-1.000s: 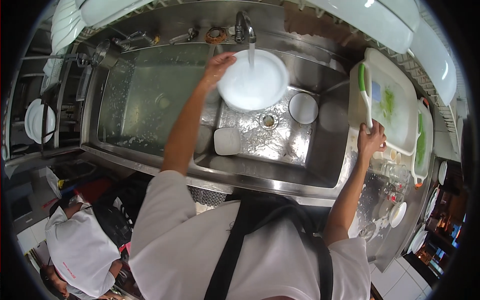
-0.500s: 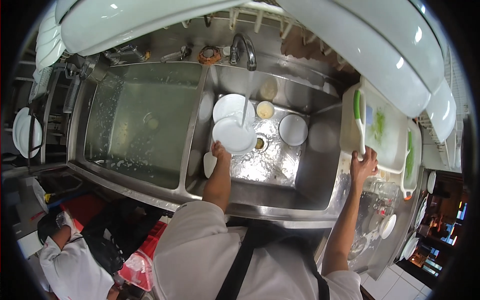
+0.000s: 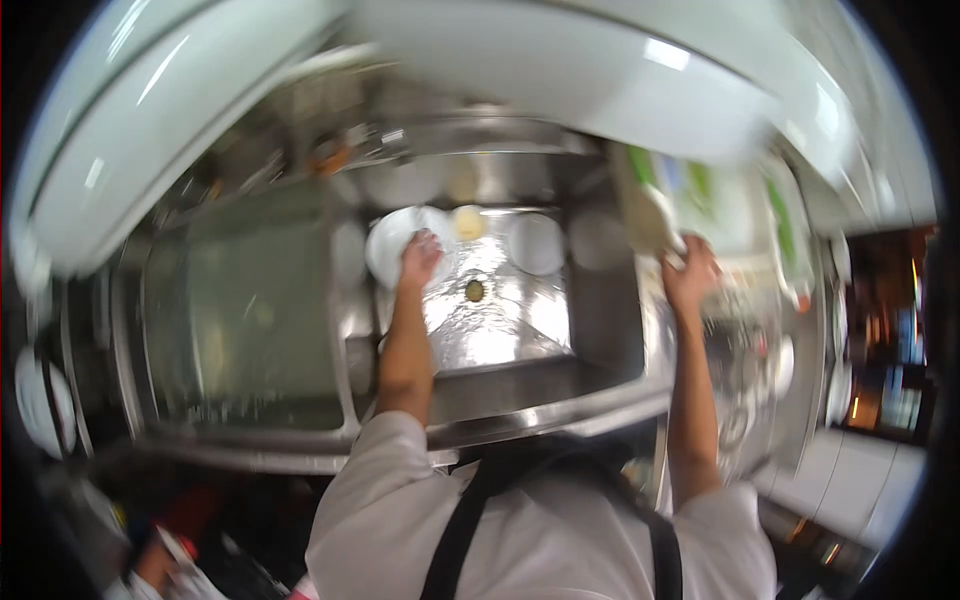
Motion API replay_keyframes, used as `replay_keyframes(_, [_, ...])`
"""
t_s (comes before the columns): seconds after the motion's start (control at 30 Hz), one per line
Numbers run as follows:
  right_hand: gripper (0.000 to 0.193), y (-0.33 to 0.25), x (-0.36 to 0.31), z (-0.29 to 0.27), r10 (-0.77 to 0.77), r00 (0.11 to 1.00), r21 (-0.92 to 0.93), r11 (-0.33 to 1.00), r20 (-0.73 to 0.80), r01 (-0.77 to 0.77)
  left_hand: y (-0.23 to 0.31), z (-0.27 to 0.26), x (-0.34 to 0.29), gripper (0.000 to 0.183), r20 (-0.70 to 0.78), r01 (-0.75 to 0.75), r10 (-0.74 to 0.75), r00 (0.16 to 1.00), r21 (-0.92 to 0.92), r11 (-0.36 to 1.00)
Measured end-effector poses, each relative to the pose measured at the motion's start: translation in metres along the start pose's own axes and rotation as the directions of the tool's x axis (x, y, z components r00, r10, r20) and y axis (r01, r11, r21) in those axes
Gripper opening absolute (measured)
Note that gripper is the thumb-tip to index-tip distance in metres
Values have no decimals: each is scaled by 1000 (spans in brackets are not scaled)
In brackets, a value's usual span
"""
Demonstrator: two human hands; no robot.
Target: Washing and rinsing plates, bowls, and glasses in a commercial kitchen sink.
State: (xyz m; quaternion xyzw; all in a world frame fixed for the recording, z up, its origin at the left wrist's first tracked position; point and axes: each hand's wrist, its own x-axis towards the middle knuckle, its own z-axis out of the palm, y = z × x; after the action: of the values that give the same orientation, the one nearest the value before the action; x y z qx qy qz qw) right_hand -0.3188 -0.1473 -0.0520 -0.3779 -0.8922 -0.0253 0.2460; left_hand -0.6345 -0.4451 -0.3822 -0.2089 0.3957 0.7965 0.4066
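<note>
My left hand (image 3: 422, 256) reaches over white plates (image 3: 385, 255) in the right sink basin (image 3: 500, 400). Its fingers are smeared by motion, so their grip is unclear. Beside the plates stand a small bowl with a yellowish inside (image 3: 468, 223) and a round white dish (image 3: 536, 245). A dark drain (image 3: 475, 290) shows in the wet metal floor. On the right, my right hand (image 3: 690, 275) is closed on the near corner of a white tub (image 3: 655, 225) with green-trimmed edges.
Cloudy water (image 3: 240, 310) fills the left basin. A second white tub with a green handle (image 3: 783, 220) stands farther right, and blurred glassware (image 3: 735, 345) is on the counter nearer me. Large white dishes (image 3: 560, 70) overhang the sink. At lower left, another person's sleeve (image 3: 180, 585) shows.
My left hand has moved from the near plate's edge to over the plates. My right hand stays at the tub corner. The whole view has shifted and blurred, and the tap is no longer distinct.
</note>
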Motion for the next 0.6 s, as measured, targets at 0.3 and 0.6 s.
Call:
replay_keyframes(0.3, [41, 6, -15, -17, 204, 979, 45, 978, -14, -203, 82, 99, -51, 25, 309, -254, 200, 930, 144, 957])
replay_keyframes(0.6, [39, 148, -113, -45, 250, 944, 658, 752, -213, -51, 32, 111, -180, 27, 234, -250, 92, 968, 863, 439])
